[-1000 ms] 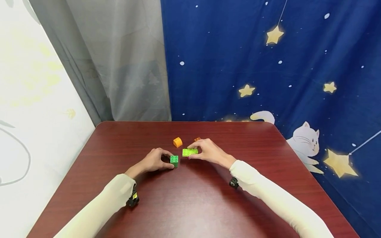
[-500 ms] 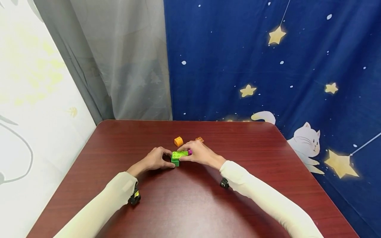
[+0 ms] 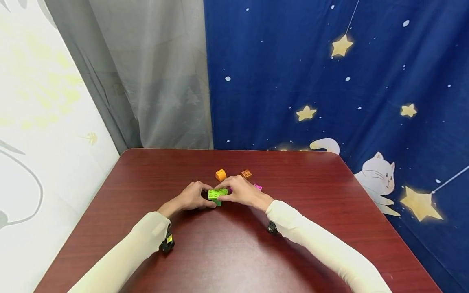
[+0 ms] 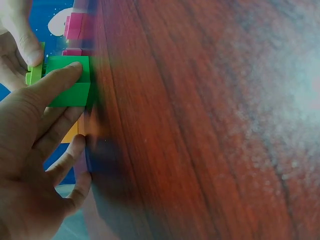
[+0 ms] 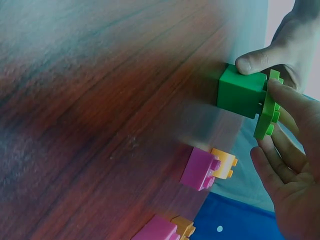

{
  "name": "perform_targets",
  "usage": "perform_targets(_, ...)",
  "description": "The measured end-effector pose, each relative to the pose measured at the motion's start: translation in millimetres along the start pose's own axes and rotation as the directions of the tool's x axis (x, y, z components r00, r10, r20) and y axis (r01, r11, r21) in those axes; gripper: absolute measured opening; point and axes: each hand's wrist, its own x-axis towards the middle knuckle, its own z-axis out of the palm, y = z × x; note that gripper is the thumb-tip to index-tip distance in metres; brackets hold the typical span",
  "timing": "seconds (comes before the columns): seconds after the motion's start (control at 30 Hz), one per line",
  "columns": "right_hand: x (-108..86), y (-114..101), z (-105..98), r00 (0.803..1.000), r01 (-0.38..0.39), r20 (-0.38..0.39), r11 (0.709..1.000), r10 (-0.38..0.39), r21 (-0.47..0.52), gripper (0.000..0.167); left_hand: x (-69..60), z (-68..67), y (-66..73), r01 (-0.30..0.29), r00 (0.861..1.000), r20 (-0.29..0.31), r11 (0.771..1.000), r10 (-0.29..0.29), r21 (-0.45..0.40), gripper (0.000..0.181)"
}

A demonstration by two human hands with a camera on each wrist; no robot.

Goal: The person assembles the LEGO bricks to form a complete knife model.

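A dark green block stands on the table, and my left hand grips it between thumb and fingers. My right hand pinches a thin lime-green studded brick on top of it. In the right wrist view a narrow gap with the block's studs shows between the two pieces. The lime brick overhangs one side of the green block. In the head view, fingers hide part of both pieces.
Behind my hands lie a yellow-orange curved brick and a small orange brick. One magenta brick sits beyond my right wrist; another magenta brick is near the green block. A curtain hangs behind the table.
My right hand has carried the lime-green brick left and set it on top of the green block. The left hand has stayed at the block. The magenta bricks have come into sight.
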Motion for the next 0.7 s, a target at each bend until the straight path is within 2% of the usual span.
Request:
perform_targets(0.13,-0.3,0.1,2.2,1.0,0.0,-0.012,1.0,0.0,0.004,0.032,1.4,0.0,1.8,0.014,1.0,0.007,1.0,-0.014,-0.003,0.032)
perform_targets(0.5,0.2,-3.8,4.6,0.999,-0.013,-0.033,0.999,0.012,-0.039,0.033,1.4,-2.2,4.0,-0.001,1.0,0.011,1.0,0.001,-0.011,0.036)
perform_targets(0.7,2.3,-2.5,6.1,0.999,-0.032,-0.032,0.999,0.033,0.017,0.033,-0.8,-1.7,1.4,0.013,1.0,0.023,0.999,-0.013,-0.031,0.031)
